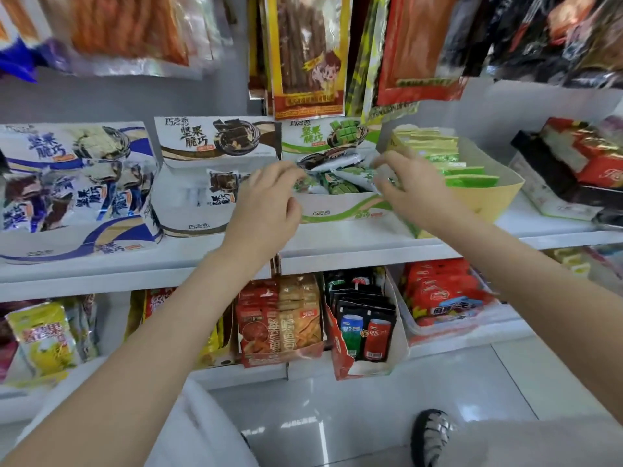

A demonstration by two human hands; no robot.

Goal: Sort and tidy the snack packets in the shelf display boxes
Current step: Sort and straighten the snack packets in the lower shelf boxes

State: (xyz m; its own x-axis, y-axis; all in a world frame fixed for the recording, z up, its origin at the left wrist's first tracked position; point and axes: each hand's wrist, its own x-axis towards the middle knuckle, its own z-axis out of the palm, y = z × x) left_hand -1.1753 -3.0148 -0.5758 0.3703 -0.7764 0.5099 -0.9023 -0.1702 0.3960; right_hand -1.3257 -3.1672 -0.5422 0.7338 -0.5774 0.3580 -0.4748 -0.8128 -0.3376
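A green-and-white display box (pixel 337 210) stands in the middle of the upper shelf, holding loose green snack packets (pixel 340 183) and one dark packet on top. My left hand (pixel 269 203) is at the box's left front corner, its fingers curled onto a green packet at the left edge. My right hand (pixel 404 183) reaches in from the right, fingertips pinching a green packet at the box's right side. To the left stand a brown-striped box (pixel 188 227) with a brown packet and a blue-striped box (pixel 81 244) full of blue packets.
A yellow box (pixel 488 200) of green packets sits to the right, then red packets (pixel 580 156). Bags hang above from hooks (pixel 306 55). The lower shelf (pixel 337 365) carries several boxes of red, orange and black packets. My shoe (pixel 431 436) is on the tiled floor.
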